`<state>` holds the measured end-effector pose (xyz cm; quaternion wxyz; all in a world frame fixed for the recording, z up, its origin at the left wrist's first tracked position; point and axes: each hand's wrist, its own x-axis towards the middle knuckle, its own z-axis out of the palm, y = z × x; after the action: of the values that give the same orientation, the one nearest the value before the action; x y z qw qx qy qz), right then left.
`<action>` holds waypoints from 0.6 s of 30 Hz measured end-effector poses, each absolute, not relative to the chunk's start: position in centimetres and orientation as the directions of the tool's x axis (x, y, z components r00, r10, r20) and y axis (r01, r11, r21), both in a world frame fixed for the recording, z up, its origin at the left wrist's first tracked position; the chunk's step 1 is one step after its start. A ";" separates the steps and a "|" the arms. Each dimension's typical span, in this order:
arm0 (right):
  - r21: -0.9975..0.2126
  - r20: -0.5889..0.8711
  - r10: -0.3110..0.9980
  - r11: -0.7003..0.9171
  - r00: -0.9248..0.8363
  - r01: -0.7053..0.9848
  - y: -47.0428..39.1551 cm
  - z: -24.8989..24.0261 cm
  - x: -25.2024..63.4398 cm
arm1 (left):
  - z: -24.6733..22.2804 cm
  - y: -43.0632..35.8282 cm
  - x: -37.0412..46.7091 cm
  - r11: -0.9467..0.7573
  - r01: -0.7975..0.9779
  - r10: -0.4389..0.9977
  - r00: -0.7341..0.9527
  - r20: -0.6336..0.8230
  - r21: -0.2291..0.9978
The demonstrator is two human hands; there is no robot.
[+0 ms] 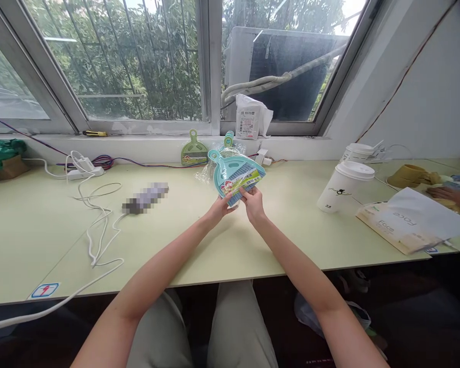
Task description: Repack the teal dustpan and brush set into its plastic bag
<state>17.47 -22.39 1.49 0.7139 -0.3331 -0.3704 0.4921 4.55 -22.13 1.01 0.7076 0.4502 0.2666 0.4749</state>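
Observation:
Both my hands hold a blue mini dustpan and brush set [235, 171] with a printed label, raised over the middle of the table and tilted. My left hand [219, 208] grips its lower left edge, and my right hand [253, 202] pinches the lower edge near the label. Clear plastic wrap shows around it. Behind it, a green dustpan set [193, 151] leans against the wall under the window. Another teal handle [229, 139] sticks up just behind the blue set, its lower part hidden.
White cables [99, 230] and a power strip [85, 171] lie on the left, beside a blurred-out object [145, 198]. White cups [345, 186], a tissue pack [391, 230] and another person's hand [450, 195] are on the right. A white package [250, 120] stands on the sill.

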 end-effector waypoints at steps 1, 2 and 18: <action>-0.839 0.195 0.952 0.287 0.238 -0.463 -22.4 1.6 17.4 | 1.2 -22.0 4.4 0.127 -0.460 0.918 0.390 0.072 0.879; -0.841 0.184 0.957 0.272 0.225 -0.467 -22.5 1.7 17.4 | 1.3 -21.8 4.1 0.095 -0.487 0.928 0.358 0.100 0.868; -0.867 0.119 0.992 0.120 0.033 -0.484 -21.7 2.7 19.2 | 2.5 -22.3 3.2 -0.067 -0.380 0.924 0.326 0.201 0.923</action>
<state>19.15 -21.69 2.73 0.6398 -0.3273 -0.3881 0.5770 3.21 -22.27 2.52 0.6303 0.5157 0.2635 0.5170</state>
